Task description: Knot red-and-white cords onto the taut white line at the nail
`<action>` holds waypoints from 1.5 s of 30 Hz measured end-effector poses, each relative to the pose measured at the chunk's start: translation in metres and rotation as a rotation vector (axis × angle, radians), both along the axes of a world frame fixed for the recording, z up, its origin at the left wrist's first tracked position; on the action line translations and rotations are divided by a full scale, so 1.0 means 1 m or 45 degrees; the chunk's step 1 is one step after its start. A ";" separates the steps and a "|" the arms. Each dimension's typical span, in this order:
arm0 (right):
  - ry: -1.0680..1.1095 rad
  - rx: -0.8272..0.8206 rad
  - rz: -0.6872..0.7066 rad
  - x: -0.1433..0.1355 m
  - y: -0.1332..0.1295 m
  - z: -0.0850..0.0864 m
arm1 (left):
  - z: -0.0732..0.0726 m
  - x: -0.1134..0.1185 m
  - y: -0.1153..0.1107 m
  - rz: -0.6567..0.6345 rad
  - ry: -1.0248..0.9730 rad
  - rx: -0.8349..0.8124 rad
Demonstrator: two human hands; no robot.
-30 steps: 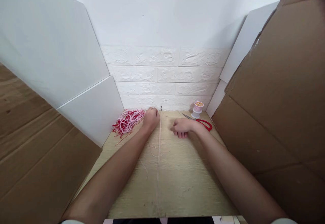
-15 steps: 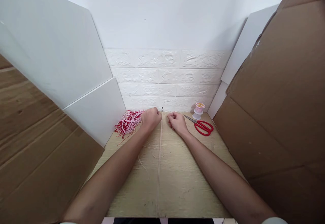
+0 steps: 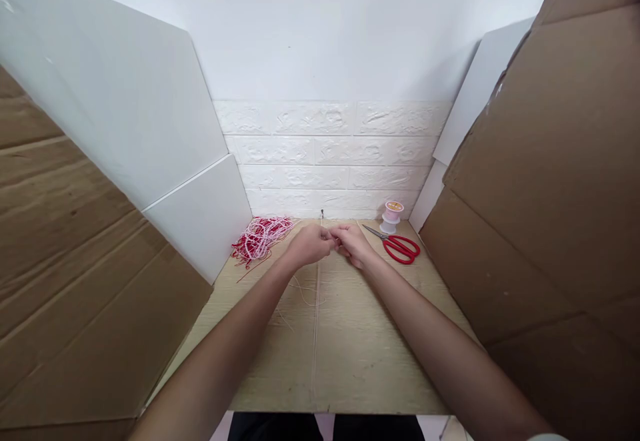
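Pale thin cord (image 3: 317,321) runs straight down the wooden board from a small dark nail (image 3: 322,212) at the foot of the wall. Just in front of the nail, my left hand (image 3: 311,244) and my right hand (image 3: 352,244) meet fingertip to fingertip over the cord. Both are closed in a pinch, apparently on thin cord strands, though the fingers mostly cover what lies between them. Loose pale strands (image 3: 295,293) curl on the board to the left of the taut line.
A tangled heap of red and pink-white cord (image 3: 261,237) lies at the back left. Red-handled scissors (image 3: 401,249) and stacked thread spools (image 3: 391,216) are at the back right. Cardboard walls (image 3: 75,281) flank both sides; white brick-pattern panelling (image 3: 330,151) closes the back.
My left hand has moved right across the cord and turned, and its fingertips now meet those of my right hand. The view has shifted slightly.
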State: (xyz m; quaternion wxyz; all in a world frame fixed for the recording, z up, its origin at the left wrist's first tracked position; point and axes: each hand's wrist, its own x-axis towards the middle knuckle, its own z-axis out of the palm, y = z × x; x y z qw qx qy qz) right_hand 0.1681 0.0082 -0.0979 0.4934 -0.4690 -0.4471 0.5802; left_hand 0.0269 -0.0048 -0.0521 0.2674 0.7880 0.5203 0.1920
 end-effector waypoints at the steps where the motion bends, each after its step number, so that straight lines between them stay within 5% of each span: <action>1: 0.036 -0.033 0.013 0.001 -0.004 0.001 | -0.002 -0.002 -0.001 0.029 -0.034 0.073; 5: 0.055 -0.051 0.005 0.004 -0.021 0.009 | -0.007 -0.011 0.002 0.328 -0.300 0.421; 9: -0.031 0.165 0.097 -0.002 -0.032 0.012 | -0.013 -0.017 0.005 0.047 -0.595 0.347; 14: -0.336 0.436 0.298 0.000 -0.033 0.002 | -0.021 -0.022 0.002 -0.172 -0.535 0.233; 23: -1.119 0.685 -0.222 0.025 -0.033 0.010 | -0.028 -0.034 0.012 0.079 -0.348 0.524; 34: -0.309 0.551 -0.489 0.031 -0.032 0.030 | -0.034 -0.043 0.023 0.499 -0.277 0.366; 45: -0.012 0.632 -0.613 0.062 -0.050 0.078 | -0.043 -0.044 0.027 0.495 -0.273 0.319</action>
